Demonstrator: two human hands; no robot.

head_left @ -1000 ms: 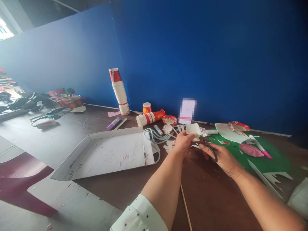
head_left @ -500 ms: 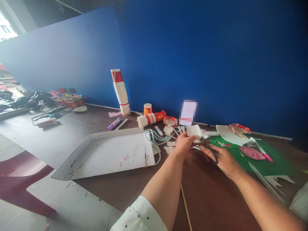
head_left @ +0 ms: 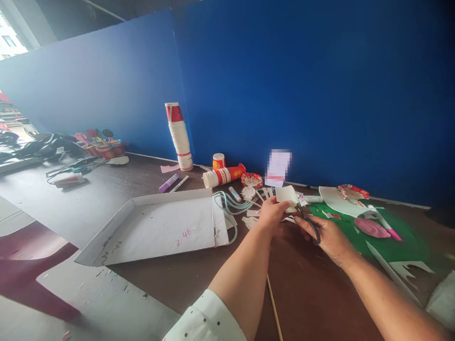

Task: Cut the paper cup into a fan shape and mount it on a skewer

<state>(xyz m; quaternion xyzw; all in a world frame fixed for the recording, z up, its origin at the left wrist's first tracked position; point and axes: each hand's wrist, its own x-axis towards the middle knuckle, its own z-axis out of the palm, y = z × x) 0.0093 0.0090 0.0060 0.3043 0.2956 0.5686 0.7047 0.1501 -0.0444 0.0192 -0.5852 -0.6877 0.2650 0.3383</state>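
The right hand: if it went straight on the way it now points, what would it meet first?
Probably the left hand, which holds the white paper; depth is unclear, so the right hand might pass just below it.

Tabletop (head_left: 163, 279): open carton (head_left: 149, 232) left of both hands; cup tower (head_left: 179, 142) behind carton, close to the wall panel (head_left: 284, 85). Lying cup stack (head_left: 223, 175) right of tower, lone cup (head_left: 218, 162) just behind it. Cable loops (head_left: 236, 207) between carton and left hand (head_left: 272, 211). Paper piece (head_left: 285, 194) in left hand, scissors (head_left: 313, 230) in right hand (head_left: 329, 237), at paper's right edge. Mat (head_left: 408, 237) right of scissors, marker (head_left: 386, 222) on it. Stick (head_left: 273, 308) in front of hands
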